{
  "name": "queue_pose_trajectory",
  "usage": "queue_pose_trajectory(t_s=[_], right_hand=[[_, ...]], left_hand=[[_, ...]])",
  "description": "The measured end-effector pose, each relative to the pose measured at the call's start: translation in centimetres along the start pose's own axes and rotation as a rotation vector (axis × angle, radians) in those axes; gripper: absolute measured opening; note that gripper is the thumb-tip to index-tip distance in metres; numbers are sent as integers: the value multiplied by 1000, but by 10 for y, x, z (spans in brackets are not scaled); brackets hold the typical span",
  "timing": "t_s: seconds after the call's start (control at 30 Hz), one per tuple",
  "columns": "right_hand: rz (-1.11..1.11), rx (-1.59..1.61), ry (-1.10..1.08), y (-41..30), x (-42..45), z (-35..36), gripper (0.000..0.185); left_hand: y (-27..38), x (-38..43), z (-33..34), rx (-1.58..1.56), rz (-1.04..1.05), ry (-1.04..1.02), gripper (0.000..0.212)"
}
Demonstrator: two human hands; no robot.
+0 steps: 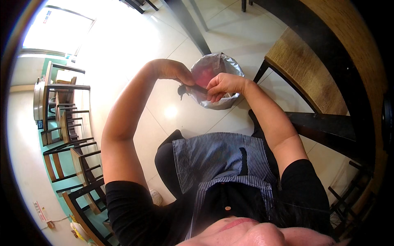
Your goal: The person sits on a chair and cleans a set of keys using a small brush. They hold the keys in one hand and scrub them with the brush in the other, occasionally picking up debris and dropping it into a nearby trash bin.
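A bin lined with a silvery plastic bag stands on the tiled floor in front of me, with something red or pink inside it. My left hand bends down over the bin's left rim, its fingers closed on one end of a dark, narrow item. The other end is pinched by my right hand above the bag's opening. A small dark clump hangs below my left fingers; what it is cannot be told. My knees are bent under a striped apron.
Right of the bin stands a wooden stool or chair seat on dark legs, beneath a wooden table edge. A metal leg rises behind the bin. Several chairs and tables line the left wall.
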State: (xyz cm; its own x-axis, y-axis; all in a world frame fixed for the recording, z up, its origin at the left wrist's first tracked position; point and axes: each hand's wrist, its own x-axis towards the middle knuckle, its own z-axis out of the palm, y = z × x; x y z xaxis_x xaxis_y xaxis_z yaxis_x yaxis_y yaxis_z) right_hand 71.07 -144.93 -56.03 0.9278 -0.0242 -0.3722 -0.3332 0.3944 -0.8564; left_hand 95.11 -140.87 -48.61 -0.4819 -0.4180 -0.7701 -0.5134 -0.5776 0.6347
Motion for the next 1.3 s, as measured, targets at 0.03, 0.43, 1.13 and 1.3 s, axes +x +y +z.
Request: queue_pose_trajectory(t_s=[0.03, 0.43, 1.13, 1.3], right_hand=[[0, 1, -2, 0, 0, 0, 18], [-2, 17, -24, 2, 1, -1, 18], [9, 84, -1, 5, 3, -8, 17], [0, 88, 9, 8, 3, -11, 17]], left_hand=[[0, 0, 0, -3, 12, -22, 38], [17, 3, 4, 164, -79, 3, 30], [24, 11, 5, 323, -110, 130, 24], [20, 15, 3, 299, -68, 140, 24]])
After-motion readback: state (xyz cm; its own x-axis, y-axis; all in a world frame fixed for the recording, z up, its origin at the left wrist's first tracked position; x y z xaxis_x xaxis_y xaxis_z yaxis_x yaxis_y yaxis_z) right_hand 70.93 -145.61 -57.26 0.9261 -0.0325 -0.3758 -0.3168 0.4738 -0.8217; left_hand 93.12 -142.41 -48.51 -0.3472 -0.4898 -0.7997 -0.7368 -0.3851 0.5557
